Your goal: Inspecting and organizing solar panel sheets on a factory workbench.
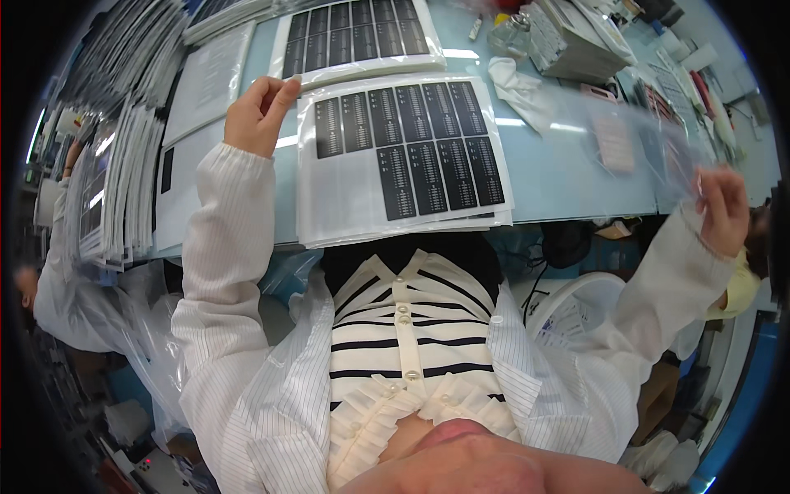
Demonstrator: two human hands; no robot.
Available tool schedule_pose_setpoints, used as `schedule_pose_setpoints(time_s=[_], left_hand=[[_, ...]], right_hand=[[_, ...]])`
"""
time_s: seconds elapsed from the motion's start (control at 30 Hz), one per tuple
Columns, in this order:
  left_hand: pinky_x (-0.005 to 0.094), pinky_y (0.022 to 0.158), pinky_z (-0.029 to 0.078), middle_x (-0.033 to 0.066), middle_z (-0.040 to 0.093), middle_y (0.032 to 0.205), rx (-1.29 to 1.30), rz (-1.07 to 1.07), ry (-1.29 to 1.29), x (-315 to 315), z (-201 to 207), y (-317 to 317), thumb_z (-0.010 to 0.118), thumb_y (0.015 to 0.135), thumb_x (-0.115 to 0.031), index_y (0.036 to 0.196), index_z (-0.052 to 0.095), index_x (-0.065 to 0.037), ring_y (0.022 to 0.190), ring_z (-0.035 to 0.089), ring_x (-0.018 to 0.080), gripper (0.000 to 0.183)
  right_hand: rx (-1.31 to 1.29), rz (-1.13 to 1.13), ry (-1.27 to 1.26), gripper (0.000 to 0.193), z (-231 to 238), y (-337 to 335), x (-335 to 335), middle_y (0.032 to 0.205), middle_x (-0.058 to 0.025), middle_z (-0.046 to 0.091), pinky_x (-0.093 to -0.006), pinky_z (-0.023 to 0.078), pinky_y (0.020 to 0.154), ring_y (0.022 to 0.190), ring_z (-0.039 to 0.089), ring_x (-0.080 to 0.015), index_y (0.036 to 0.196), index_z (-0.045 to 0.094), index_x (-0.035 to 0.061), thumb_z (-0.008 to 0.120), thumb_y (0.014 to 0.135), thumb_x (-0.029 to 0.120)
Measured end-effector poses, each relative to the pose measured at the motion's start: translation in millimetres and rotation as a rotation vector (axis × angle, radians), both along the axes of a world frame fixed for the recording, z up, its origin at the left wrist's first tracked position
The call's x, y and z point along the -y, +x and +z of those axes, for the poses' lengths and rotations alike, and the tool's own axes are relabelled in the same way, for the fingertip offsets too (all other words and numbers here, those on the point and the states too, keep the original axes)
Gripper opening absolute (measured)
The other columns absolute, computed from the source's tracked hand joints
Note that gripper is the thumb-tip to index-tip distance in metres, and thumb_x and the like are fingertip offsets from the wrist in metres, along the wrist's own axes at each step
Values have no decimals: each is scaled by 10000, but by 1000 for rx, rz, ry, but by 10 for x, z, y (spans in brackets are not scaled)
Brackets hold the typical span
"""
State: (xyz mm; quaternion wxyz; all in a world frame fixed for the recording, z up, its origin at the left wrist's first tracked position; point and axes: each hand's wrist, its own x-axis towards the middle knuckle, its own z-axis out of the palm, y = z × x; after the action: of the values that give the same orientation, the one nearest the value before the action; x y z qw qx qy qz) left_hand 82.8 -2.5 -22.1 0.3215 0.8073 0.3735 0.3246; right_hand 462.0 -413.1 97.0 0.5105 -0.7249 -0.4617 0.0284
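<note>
Your left hand [259, 111] pinched the far left corner of the sheet stack [403, 156] lying on the pale blue table [559, 177]. Far right, your right hand [724, 210] gripped a clear plastic film [634, 136], lifted and blurred.

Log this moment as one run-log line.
left hand: pinching top sheet corner of label-sheet stack | right hand: holding clear film aloft

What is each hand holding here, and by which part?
The right hand grips a clear plastic film by its right edge. The left hand pinches the top sheet at its upper left corner.
</note>
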Motion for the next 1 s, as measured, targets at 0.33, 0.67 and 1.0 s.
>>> schedule_pose_setpoints(time_s=[0.33,0.67,1.0], left_hand=[[274,715,438,125,440,1228,274,-239,387,869,564,-564,615,795,-283,1341,247,-63,967,499,184,694],[190,549,405,105,635,887,841,21,15,1060,169,-1649,588,829,-148,1209,455,-17,609,524,89,423],[177,530,356,33,633,764,446,1370,313,1158,-269,-4193,695,742,-354,1156,468,19,584,487,54,602]], right_hand=[[583,627,249,234,680,-1329,-1885,928,-108,645,-212,381,570,845,607,-155,1073,558,32,566,846,90],[483,943,243,465,345,-3008,-2280,1025,-153,577,-224,521,606,879,590,-171,1050,526,-53,747,680,121],[744,767,189,485,-41,-2433,-2608,1211,-115,513,-351,388,902,1135,476,-231,1179,501,82,688,747,199]])
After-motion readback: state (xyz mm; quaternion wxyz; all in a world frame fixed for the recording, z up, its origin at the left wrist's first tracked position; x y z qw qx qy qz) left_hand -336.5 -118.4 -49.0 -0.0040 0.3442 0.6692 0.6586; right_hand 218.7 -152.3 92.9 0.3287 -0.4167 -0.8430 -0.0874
